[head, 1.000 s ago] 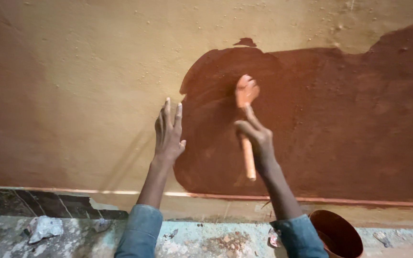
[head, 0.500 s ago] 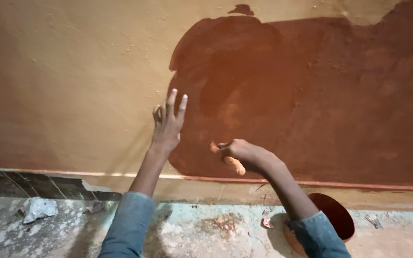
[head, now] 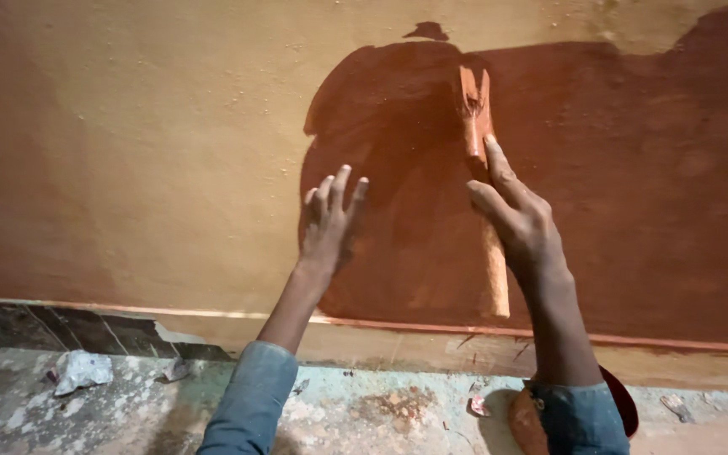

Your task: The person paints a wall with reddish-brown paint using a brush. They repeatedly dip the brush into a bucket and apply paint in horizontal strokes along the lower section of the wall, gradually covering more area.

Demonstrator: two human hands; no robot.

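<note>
Against the wall [head: 128,152], both hands are raised from below, each arm in a blue sleeve. Right hand [head: 522,226]: closed round the wooden handle of a brush [head: 480,160], index finger laid straight up along the handle toward the head. Brush: held nearly upright, its paint-soaked head pressed to the wall at the top and the free end of the handle pointing down, ending just above a thin red line [head: 549,334] that runs along the base of the wall. Left hand [head: 330,221]: open, fingers spread and pointing up, holding nothing; it lies at the left margin of the painted patch [head: 650,185], and whether the palm touches the wall cannot be told. Painted patch: reddish brown, wet-looking, irregular in outline, covering the right half of the wall down to the red line, with one small separate dab above its upper edge. Unpainted part of the wall: yellowish tan, to the left and above. Beneath the red line, a pale band of wall meets the floor [head: 364,413], which is rough, mottled grey-green and stained. Bowl [head: 617,404]: dark red, on the floor directly behind the right forearm and largely hidden by the sleeve. Crumpled paper [head: 82,371]: whitish, on the floor at far left, well apart from both hands, near a strip of dark tiles [head: 61,324].
</note>
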